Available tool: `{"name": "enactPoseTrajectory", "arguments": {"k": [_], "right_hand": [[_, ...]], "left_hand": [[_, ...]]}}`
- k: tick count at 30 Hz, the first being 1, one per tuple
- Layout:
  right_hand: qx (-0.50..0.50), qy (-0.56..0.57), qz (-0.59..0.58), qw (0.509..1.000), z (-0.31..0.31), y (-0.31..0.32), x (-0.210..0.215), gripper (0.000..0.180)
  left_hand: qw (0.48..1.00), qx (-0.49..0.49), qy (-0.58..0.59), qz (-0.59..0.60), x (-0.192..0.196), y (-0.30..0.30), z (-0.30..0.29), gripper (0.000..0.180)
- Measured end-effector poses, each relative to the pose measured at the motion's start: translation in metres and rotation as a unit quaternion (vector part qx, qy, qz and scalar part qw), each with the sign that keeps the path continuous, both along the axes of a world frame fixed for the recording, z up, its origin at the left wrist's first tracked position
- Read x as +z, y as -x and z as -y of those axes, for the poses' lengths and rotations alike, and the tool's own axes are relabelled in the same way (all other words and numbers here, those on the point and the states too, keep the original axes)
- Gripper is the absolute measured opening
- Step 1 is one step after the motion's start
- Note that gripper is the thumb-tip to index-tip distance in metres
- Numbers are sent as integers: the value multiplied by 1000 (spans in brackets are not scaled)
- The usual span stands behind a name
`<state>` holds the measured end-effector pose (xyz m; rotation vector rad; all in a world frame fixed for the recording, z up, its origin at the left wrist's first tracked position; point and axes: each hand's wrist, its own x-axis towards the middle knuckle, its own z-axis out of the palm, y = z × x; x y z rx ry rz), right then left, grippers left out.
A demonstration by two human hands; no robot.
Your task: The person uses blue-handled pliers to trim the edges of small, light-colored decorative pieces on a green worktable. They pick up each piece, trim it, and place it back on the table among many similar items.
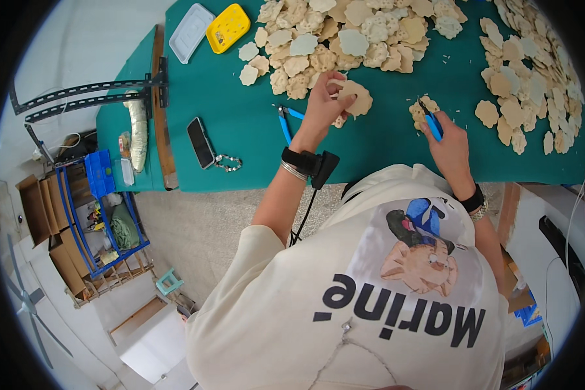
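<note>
We work at a green tabletop (253, 130), and we place everything by the black phone (201, 142) lying on it. Our left hand (323, 104), up and to the right of the phone, has its fingers (337, 88) clamped on one tan, paw-shaped flat piece (356, 97), lifted at the near edge of the big heap (344, 32) of such pieces that fills the far side of the tabletop. Our right hand (450, 146), far to the right of the phone, is closed around blue-handled cutters (430, 118), whose tips rest at a small tan piece (421, 109) lying on the cloth; how far the blades stand apart is too small to tell. A second pair of blue-handled cutters (286, 122) lies unused between the phone and our left wrist.

As to progress, we judge the work to be well under way but far from over. The heap beyond the left hand looks rough and jumbled, while further right of the phone, past the right hand, a spread of single pieces (533, 71) lies flat and more orderly, which we take for the finished ones. Small white offcuts (396, 99) dot the cloth between the hands. A yellow tray (227, 27) and a white tray (191, 32) sit above the phone.
</note>
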<state>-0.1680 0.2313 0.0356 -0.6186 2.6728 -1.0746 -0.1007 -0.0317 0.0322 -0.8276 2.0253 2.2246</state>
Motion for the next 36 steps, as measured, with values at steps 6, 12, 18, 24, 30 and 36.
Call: {"name": "enactPoseTrajectory", "arguments": {"k": [6,12,18,24,30,36], "right_hand": [[35,36,39,998,2,-5,6,31],[67,17,86,994,2,-6,6,36],[72,-41,111,990,3,-7,6,44],[65,-33,110,991,3,-7,4,45],[58,-28,98,993,2,-8,6,44],[54,-40,83,994,3,-8,11,39]], "left_hand": [[960,5,-274,-59,2,4,-20,46],[924,92,-370,-34,-11,9,-43,37],[931,54,-350,-92,-9,9,-63,40],[929,-22,-344,-137,-8,9,-74,38],[925,-39,-358,-126,-7,10,-77,28],[928,-47,-350,-119,-9,10,-77,28]]}}
